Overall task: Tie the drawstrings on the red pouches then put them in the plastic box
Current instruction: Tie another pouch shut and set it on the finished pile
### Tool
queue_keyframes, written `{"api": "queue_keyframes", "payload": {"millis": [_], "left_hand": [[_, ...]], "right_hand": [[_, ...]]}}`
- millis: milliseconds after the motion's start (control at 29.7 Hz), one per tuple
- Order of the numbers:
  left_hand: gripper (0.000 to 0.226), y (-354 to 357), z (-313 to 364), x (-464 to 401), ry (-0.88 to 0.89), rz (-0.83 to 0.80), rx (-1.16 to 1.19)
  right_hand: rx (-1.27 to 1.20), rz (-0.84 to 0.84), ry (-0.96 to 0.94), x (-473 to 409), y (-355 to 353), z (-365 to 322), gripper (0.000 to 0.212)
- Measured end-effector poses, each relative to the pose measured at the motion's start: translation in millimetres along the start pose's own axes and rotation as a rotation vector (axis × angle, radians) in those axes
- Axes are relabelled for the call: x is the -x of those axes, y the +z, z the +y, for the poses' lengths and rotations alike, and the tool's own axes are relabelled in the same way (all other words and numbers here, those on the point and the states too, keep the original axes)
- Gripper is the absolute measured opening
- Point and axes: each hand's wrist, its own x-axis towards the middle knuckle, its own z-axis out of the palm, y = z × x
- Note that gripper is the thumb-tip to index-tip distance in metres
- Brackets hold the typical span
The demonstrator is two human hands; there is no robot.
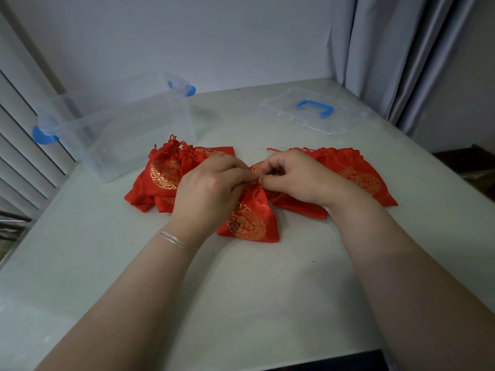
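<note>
A red pouch with a gold emblem [249, 220] lies in the middle of the table, its neck gathered. My left hand [211, 188] and my right hand [297, 178] meet at that neck, fingers curled and pinching its drawstring; the string itself is hidden by the fingers. To the left lies a pile of red pouches [160, 178] with knotted necks. To the right lie flat red pouches [356, 175] with loose strings. The clear plastic box [126, 124] with blue latches stands open at the back left, with no pouch visible in it.
The box's clear lid [313, 111] with a blue handle lies at the back right. A grey curtain [407, 49] hangs beyond it. White slats [24, 145] run along the table's left side. The table's near edge [267, 357] is below my forearms.
</note>
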Motion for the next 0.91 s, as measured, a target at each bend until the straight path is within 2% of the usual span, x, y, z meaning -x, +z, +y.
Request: {"api": "queue_keyframes", "payload": {"millis": [168,471,538,605,672,740,841,908], "left_hand": [[0.013,1,0,-1,-0.13,-0.029,0.106],[0.008,-6,4,-4,-0.293,-0.088,0.158],[0.008,-9,3,-4,-0.358,-0.118,0.251],[0.02,-14,4,-5,-0.437,-0.163,0.425],[0.03,-18,8,-7,-0.49,-0.16,0.535],[0.03,-22,7,-8,-0.55,-0.058,0.538],[0.023,-24,-8,-9,-0.665,0.116,0.331],[0.02,-23,-22,-5,-0.728,0.103,0.096]], "right_hand": [[0.233,0.112,-0.069,0,5,-2,0.002],[0.539,0.319,-0.189,-4,14,-5,0.015],[0.533,0.4,-0.253,-4,15,-2,0.014],[0.36,0.422,-0.267,-4,14,0,0.011],[0.171,0.428,-0.224,-4,11,4,0.012],[0.159,0.494,-0.149,-9,7,13,0.018],[0.382,0.573,0.077,-18,-4,32,0.028],[0.545,0.51,0.241,-21,-6,41,0.039]]}}
